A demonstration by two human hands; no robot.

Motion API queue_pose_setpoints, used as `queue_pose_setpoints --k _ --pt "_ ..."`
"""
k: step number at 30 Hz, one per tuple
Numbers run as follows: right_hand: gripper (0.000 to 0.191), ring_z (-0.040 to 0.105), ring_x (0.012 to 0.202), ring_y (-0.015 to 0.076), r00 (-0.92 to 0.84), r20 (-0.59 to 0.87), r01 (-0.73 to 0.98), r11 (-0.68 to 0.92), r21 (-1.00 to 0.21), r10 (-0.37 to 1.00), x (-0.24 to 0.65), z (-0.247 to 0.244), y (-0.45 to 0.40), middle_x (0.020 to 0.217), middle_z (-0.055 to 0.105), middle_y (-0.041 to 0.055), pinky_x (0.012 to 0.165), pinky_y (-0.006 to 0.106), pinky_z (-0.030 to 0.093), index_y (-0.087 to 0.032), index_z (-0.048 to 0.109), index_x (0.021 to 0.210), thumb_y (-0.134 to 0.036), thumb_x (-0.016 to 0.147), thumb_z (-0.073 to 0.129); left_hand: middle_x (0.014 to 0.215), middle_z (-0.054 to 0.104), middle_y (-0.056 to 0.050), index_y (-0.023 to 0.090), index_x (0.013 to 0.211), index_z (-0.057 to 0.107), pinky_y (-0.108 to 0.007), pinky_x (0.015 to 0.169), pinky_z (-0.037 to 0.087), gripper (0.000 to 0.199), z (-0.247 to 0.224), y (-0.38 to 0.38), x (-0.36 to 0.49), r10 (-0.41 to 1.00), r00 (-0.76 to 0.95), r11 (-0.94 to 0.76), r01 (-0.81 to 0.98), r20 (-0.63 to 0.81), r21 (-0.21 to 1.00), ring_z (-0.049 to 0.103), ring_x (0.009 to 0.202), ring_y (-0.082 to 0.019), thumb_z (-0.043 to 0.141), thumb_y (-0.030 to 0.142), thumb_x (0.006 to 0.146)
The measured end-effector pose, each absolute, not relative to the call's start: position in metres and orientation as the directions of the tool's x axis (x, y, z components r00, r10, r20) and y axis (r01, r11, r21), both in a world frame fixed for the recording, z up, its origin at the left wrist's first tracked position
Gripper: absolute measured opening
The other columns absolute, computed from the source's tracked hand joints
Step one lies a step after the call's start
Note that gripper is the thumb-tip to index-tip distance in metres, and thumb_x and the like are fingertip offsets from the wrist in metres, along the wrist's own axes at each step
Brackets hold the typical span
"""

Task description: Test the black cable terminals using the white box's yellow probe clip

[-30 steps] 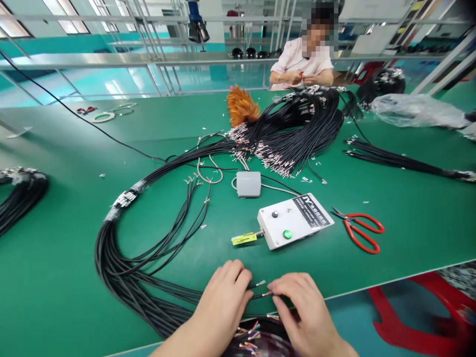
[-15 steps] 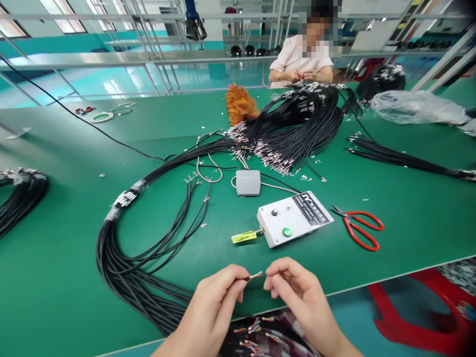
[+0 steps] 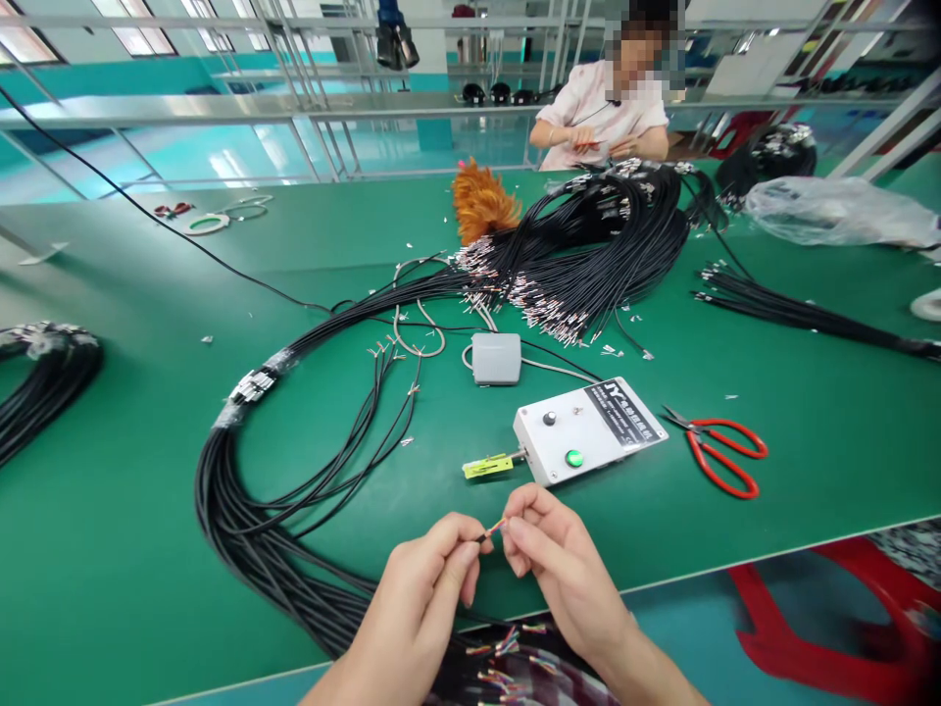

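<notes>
My left hand (image 3: 430, 588) pinches a black cable (image 3: 481, 538) just behind its stripped end, where thin coloured wires stick out. The fingertips of my right hand (image 3: 555, 559) are closed on the tips of those coloured wires (image 3: 497, 527). Below my hands, at the table's near edge, lie more cable ends (image 3: 507, 642) with fanned coloured wires. A thick bundle of black cables (image 3: 221, 490) curves across the table on my left. Just beyond my hands lies a white control box (image 3: 588, 431) with a lit green button and a yellow-green clip (image 3: 489, 466) on its shaft.
Red-handled scissors (image 3: 727, 456) lie right of the box. Behind it sit a grey pedal (image 3: 496, 358) and a large coil of black cables (image 3: 610, 245). An orange feather duster (image 3: 481, 201) is beside the coil. Across the table a person (image 3: 603, 118) works with their hands.
My right hand has moved left and closed on the coloured wire tips, which it was apart from before. My left hand keeps its pinch on the cable. The view has shifted slightly.
</notes>
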State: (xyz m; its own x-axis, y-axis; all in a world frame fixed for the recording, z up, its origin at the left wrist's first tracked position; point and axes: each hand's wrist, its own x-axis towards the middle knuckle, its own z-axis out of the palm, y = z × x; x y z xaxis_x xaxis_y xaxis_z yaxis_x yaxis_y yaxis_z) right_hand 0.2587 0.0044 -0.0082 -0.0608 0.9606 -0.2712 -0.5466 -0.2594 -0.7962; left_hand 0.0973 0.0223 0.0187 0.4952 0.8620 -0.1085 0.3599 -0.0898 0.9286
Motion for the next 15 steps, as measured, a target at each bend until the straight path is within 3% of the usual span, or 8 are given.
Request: queue_pose_setpoints --k 6,15 --pt "0.03 0.047 0.056 0.0075 -0.037 -0.257 -0.513 -0.239 -0.825 0.966 0.26 -0.007 0.0055 0.065 0.056 -0.0036 0.055 0.021 0.038 -0.017 0.059 0.086 -0.044 0.08 0.073 0.06 0.049 0.005 0.02 0.082 0.054 -0.023 0.058 0.037 0.027 0.0183 0.0244 0.0982 0.87 0.478 -0.07 0.362 -0.121 0.93 0.048 0.055 -0.013 0.037 0.032 0.101" --pt "0.032 0.041 0.051 0.0054 -0.055 -0.289 -0.588 -0.265 -0.764 0.956 0.2554 -0.0016 0.0105 0.064 0.051 -0.0062 0.052 0.02 0.031 -0.017 0.059 0.086 -0.039 0.073 0.079 0.058 0.051 0.004 0.021 0.079 0.056 -0.021 0.054 0.039 0.028 0.0147 0.0263 0.1016 0.882 0.469 -0.139 0.362 -0.051 0.922 0.05 0.053 -0.013 0.04 0.032 0.099"
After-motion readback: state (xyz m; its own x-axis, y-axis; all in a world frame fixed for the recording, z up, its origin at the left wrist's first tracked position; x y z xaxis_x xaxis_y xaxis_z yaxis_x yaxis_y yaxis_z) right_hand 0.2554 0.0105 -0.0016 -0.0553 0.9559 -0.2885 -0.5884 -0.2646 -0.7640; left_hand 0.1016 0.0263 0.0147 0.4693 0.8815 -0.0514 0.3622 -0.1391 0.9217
